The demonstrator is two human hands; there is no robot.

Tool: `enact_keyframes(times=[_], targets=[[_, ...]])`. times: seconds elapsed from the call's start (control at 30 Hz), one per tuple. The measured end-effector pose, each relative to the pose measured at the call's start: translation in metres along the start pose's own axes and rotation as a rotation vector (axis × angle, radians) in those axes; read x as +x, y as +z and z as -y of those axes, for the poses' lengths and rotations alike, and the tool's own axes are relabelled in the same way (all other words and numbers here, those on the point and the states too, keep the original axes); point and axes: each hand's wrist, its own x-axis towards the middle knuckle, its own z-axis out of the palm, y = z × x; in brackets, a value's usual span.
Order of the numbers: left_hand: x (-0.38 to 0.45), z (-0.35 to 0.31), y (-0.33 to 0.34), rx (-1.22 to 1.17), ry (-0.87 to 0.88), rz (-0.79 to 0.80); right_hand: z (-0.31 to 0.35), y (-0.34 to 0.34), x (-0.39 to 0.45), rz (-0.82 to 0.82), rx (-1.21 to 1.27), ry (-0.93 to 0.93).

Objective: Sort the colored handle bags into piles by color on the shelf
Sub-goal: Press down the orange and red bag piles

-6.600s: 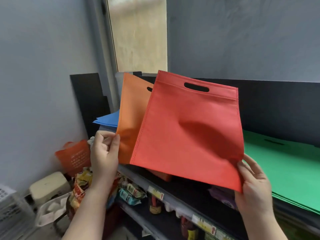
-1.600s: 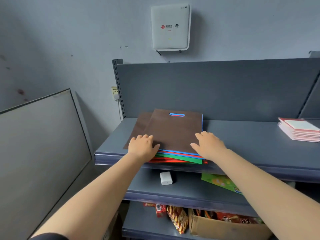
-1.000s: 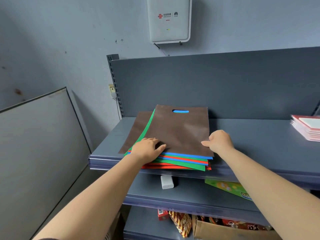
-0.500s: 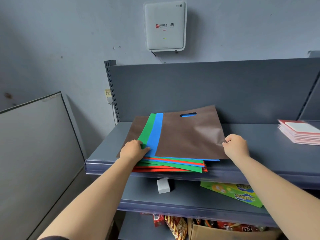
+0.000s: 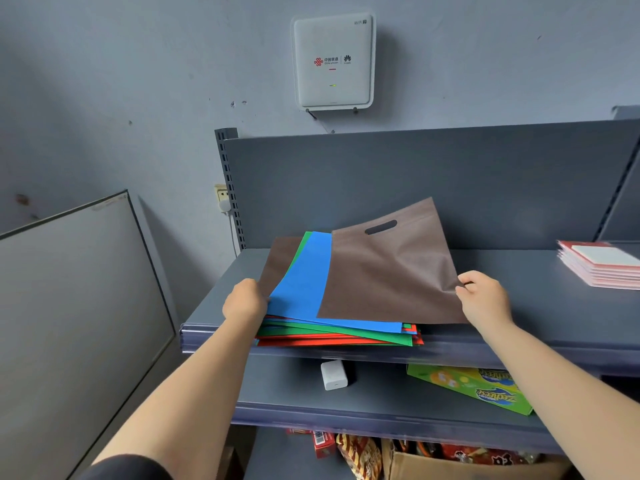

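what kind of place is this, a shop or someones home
Probably a small shop or its stockroom: grey metal retail shelving, packaged snacks on the lowest shelf, and a wall-mounted wifi router.

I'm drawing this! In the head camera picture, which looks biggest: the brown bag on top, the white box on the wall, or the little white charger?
1. top brown bag
2. white wall box
3. white charger

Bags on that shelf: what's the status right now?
Right hand pinches brown bag, lifted off stack. Left hand holds stack's left edge. Blue bag exposed beneath. Nothing in the way.
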Motion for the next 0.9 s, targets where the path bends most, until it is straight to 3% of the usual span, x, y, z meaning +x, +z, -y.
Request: enact_keyframes(times=[0.3, 0.47, 0.7, 0.9], targets=[[-0.013, 0.001, 0.006, -0.070, 0.033, 0.038, 0.006, 0.003, -0.015, 0.000, 0.028, -0.019], [-0.021, 0.002, -0.002, -0.015, 0.090, -0.101, 0.008, 0.002, -0.025, -0.015, 0.068, -0.026], [-0.047, 0.017, -0.016, -0.156, 0.190, -0.291, 0.013, -0.001, -0.045, -0.032, 0.266, 0.023], [-0.079, 0.037, -0.047, -0.721, 0.198, -0.415, 0.026, -0.005, -0.067, -0.029, 0.626, 0.170]])
